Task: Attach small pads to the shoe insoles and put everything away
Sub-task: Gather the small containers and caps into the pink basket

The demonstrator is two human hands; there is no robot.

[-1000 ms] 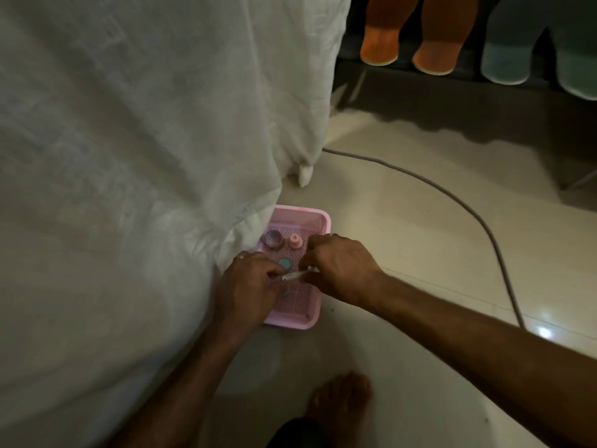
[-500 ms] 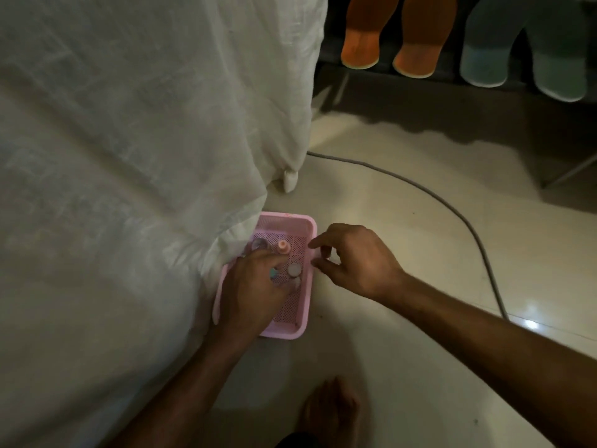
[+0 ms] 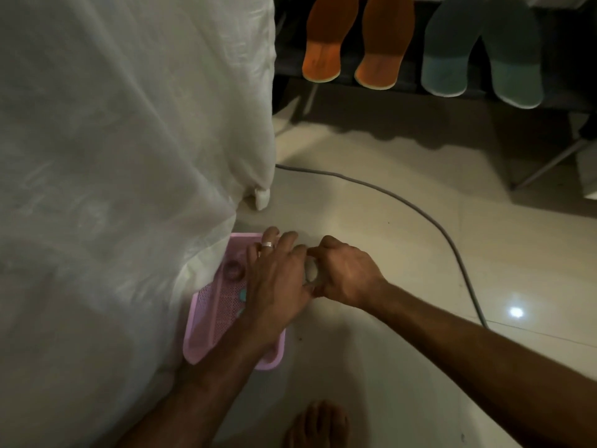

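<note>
With both hands now met over the pink tray (image 3: pixel 206 318) where a second ago they worked apart, the right hand (image 3: pixel 345 273) curls round a pale small object (image 3: pixel 310 270); the left hand (image 3: pixel 277 279) lies extended, its hold unclear. The putting-away seems underway. Insoles (image 3: pixel 368 43) sit on the rack, well apart. Cloth (image 3: pixel 129 156) crowds the tray's left edge; bare floor (image 3: pixel 387 237) opens rightward, crossed by a cable (image 3: pixel 445 234).

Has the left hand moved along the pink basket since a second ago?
Yes. The left hand has slid from the pink basket's middle toward its far right corner, meeting the right hand beside the rim.
</note>
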